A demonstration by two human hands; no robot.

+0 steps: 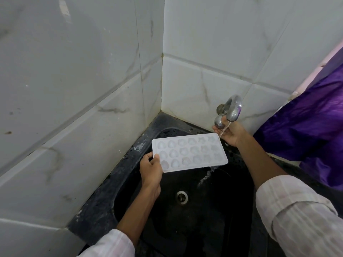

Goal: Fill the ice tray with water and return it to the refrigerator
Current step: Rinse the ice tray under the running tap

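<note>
Ice tray (189,152), mid-frame over the black sink (130,164), is pinched at its left end by fingers of the left hand (151,168), the right hand (229,134) at the tap knob (219,122), grip not discernible; the stream (223,131) hits only the right corner, so a one-handed tilt risks spilling and unfilled cells.

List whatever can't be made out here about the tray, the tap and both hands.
- Head view: how much water the cells of the ice tray hold; white plastic and clear water look alike.
- Head view: whether the right hand grips the tap; its knob covers the fingertips.
- Head view: fingers of the left hand beneath the tray, hidden by it.
- Refrigerator: outside the frame.
</note>
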